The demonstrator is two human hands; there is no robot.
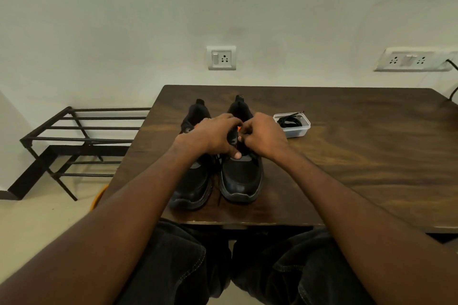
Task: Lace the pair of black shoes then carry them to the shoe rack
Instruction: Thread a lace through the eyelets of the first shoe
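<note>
Two black shoes stand side by side on the dark wooden table [347,146], toes toward me: the left shoe [190,181] and the right shoe [241,178]. Both my hands work over the throat of the right shoe. My left hand [210,136] grips the shoe's upper, its thumb pressed on the tongue. My right hand [262,137] has its fingers curled, pinching a black lace at the eyelets. A lace end [219,188] trails down between the two shoes. The eyelets themselves are hidden by my fingers.
A clear plastic box [295,129] holding a black lace sits right of the shoes. A black metal shoe rack [81,138] stands on the floor left of the table. Wall sockets [221,57] are behind. My knees are under the table's near edge.
</note>
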